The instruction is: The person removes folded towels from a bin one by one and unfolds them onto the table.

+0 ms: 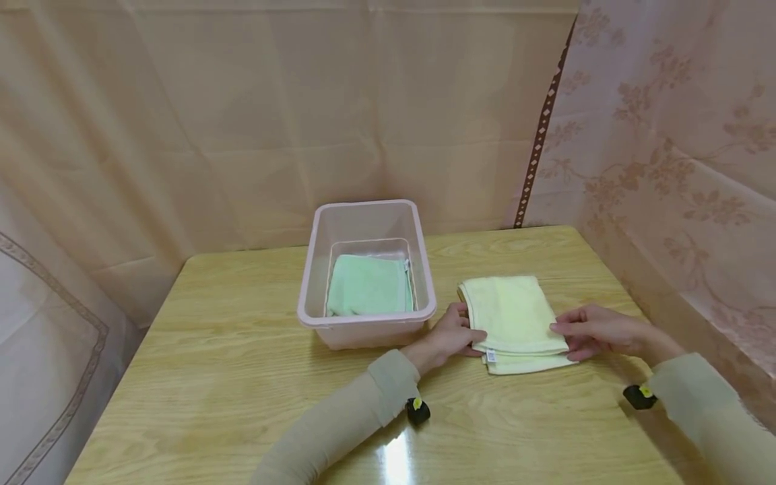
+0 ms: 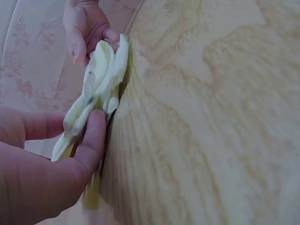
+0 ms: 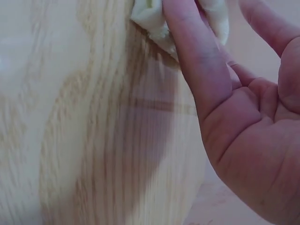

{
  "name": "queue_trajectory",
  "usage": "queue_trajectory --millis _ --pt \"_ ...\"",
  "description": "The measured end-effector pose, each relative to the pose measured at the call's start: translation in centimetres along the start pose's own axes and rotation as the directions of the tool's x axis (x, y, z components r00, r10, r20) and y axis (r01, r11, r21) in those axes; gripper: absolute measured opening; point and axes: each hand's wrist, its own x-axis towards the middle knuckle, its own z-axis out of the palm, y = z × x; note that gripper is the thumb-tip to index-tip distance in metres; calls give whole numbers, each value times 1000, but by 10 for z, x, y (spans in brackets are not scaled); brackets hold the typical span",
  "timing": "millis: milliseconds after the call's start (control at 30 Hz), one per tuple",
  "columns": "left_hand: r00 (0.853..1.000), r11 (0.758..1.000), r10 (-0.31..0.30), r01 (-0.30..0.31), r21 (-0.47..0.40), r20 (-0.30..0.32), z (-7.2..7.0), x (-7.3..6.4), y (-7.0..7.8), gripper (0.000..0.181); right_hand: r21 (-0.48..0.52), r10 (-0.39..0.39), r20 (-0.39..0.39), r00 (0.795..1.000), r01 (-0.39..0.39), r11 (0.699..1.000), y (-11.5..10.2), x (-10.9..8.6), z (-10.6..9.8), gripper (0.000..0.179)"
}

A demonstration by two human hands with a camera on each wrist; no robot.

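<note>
A folded pale yellow towel point(image 1: 512, 313) with a small white tag lies on the table, right of the basin. My left hand point(image 1: 450, 333) grips its left edge, thumb on top and fingers underneath; the left wrist view shows the towel's layers point(image 2: 101, 77) between thumb and fingers. At the opposite edge, my right hand point(image 1: 597, 331) holds the near right corner, its thumb over the top and the other fingers lower at the side. Only a bit of the towel point(image 3: 152, 16) shows beyond the fingers in the right wrist view. A folded mint green towel point(image 1: 370, 286) lies inside the pale pink plastic basin point(image 1: 366, 325).
The wooden table point(image 1: 230, 377) carries the basin near its back edge, close to my left hand. A beige curtain point(image 1: 254, 121) hangs behind the table, and a pink floral curtain point(image 1: 685, 155) runs along the right side.
</note>
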Motion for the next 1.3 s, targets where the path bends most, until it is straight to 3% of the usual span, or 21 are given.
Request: queue_trajectory --millis 233,367,533,767,1033,1200,1300 --pt "992 998 -36 41 -39 122 -4 0 -7 39 19 8 42 999 -9 1000 7 4 2 19" --pt "984 997 -46 57 -57 174 -3 -1 -11 43 37 14 76 997 -17 999 12 4 3 17" --pt "983 996 -40 53 -70 179 1 -2 -13 54 58 -4 102 995 -2 998 16 2 3 14" --pt "987 997 -31 42 -65 156 1 -3 -16 52 82 -26 139 990 14 996 17 0 2 14" --pt "974 998 -25 36 -47 224 -3 -5 -8 31 107 -43 148 988 28 994 12 -1 0 15" --pt "964 994 -81 97 -53 255 -6 -7 -1 17 133 -39 151 988 19 991 8 -2 -2 18" --pt "949 990 -123 137 -29 289 -7 -7 2 5 137 -47 149 988 26 990 5 -2 -3 19"
